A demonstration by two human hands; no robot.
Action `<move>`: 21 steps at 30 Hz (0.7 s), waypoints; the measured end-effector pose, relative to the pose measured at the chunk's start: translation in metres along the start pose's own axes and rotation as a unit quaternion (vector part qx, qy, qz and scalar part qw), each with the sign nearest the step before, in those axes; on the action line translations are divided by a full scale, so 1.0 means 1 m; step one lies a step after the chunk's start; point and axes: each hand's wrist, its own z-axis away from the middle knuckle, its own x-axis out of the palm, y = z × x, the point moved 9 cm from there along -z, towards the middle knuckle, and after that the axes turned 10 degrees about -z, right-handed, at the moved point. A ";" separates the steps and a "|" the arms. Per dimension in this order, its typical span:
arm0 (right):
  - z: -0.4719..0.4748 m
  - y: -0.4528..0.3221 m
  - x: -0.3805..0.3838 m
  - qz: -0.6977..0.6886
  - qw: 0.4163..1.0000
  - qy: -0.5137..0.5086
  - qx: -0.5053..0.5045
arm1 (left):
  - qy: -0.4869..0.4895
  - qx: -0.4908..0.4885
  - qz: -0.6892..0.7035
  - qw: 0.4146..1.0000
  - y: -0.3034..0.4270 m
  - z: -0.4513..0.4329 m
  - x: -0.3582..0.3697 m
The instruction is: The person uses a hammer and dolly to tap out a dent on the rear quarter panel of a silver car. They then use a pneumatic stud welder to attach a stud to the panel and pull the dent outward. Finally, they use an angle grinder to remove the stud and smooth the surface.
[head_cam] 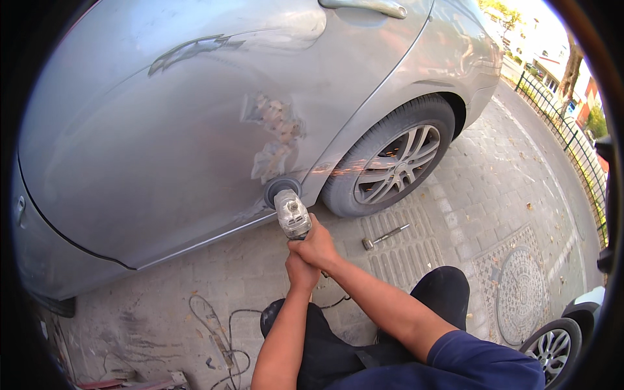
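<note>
Both of my hands are wrapped around the body of an angle grinder [293, 214]. My right hand [316, 247] grips nearer its head, and my left hand [301, 270] holds just behind and below. The grinder's round disc [282, 187] meets the lower part of a silver car door [195, 161]. Orange sparks [348, 168] fly right from the disc, across the rear wheel [399, 168]. Above the disc, the door has a ground patch [280, 117] of bare metal with several small dark spots. A torn-looking dark mark [195, 48] lies higher on the door.
A hammer [385, 237] lies on grooved paving right of my hands. A black power cable [231, 336] loops over the ground at lower left, near reddish metal equipment [131, 382]. At right are a round manhole cover [520, 295], another car's wheel [553, 348] and a metal fence [560, 119].
</note>
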 end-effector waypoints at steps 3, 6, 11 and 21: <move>0.000 0.002 0.003 -0.013 1.000 -0.001 0.004 | 0.002 -0.001 -0.003 1.000 -0.003 0.001 0.000; 0.000 0.003 0.006 -0.012 1.000 -0.006 0.006 | 0.003 0.014 -0.017 1.000 -0.002 0.002 -0.002; 0.002 0.002 0.008 -0.039 0.999 -0.008 0.006 | -0.009 -0.011 -0.045 0.999 -0.007 0.003 -0.006; 0.004 -0.009 0.005 -0.095 0.994 0.010 -0.045 | -0.002 -0.010 -0.032 0.999 0.010 0.004 -0.022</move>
